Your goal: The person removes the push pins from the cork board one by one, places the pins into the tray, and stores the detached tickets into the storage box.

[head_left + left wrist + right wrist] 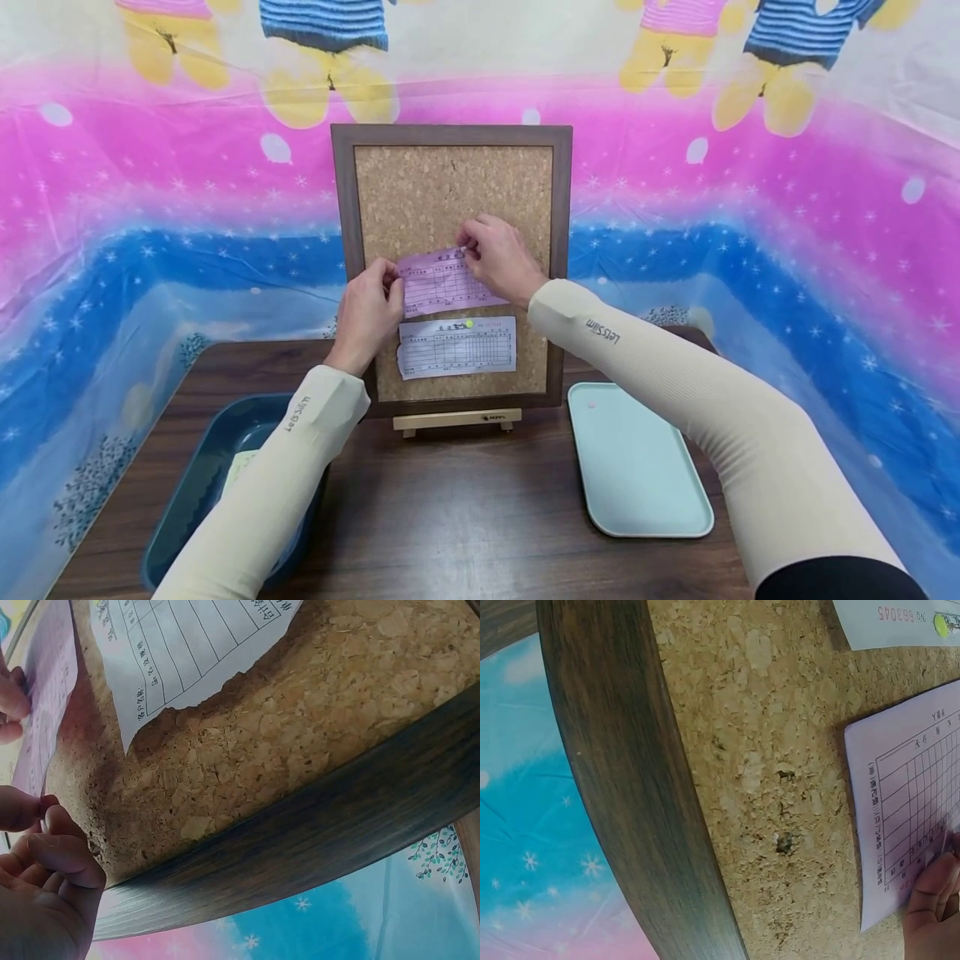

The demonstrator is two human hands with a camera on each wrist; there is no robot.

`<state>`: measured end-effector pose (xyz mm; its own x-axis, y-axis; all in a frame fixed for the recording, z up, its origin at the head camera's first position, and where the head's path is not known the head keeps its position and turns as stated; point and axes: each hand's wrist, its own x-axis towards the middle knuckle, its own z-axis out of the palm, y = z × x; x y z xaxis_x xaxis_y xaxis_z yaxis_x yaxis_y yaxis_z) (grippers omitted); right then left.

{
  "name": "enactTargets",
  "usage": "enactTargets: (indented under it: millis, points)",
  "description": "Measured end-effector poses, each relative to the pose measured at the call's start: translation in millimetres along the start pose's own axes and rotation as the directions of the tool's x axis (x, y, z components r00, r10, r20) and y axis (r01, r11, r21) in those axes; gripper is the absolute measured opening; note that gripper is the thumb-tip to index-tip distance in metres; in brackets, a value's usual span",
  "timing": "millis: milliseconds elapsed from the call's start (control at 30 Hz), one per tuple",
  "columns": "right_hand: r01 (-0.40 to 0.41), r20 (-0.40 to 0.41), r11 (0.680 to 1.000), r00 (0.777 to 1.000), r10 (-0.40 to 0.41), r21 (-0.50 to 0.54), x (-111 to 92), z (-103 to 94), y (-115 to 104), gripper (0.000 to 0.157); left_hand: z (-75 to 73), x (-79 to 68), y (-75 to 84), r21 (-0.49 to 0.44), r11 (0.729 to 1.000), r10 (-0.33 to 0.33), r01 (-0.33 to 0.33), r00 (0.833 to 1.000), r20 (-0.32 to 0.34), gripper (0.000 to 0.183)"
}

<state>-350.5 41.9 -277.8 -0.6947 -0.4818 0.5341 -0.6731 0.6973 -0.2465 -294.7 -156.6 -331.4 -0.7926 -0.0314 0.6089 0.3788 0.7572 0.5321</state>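
Note:
A pink printed receipt slip (431, 287) lies tilted across the middle of the corkboard (450, 192), its left end higher off the cork. My left hand (367, 312) pinches the slip's left edge between thumb and forefinger. At the top edge, near its middle, my right hand (504, 257) pinches with curled fingers; I cannot tell whether a pin is between the fingertips. Just below, a white receipt slip (457, 354) with a torn left edge hangs from a yellow-green pushpin (469, 324). In the right wrist view, the pink slip's (896, 772) right end stands free of fingers.
The framed board stands on a small wooden easel (457, 419) on the dark wood table (420, 517). A dark teal basin (168, 533) holding paper is at left, partly behind my left sleeve. A pale green tray (637, 467) with a small pink item (592, 406) sits at right.

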Motion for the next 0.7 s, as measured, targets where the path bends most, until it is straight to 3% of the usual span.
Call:
enactTargets:
  millis: [333,700]
  points:
    - [0.031,-0.026,1.0,0.999,-0.031,-0.002,-1.9,2.4,1.4,0.011,-1.6,-0.7,0.7,-0.007,1.0,-0.009,0.009,1.0,0.004,0.009]
    - [-0.009,0.032,1.0,0.999,0.009,0.013,-2.7,0.4,-0.3,0.009,-0.8,0.0,1.2,-0.009,1.0,-0.005,0.005,1.0,-0.003,0.01]
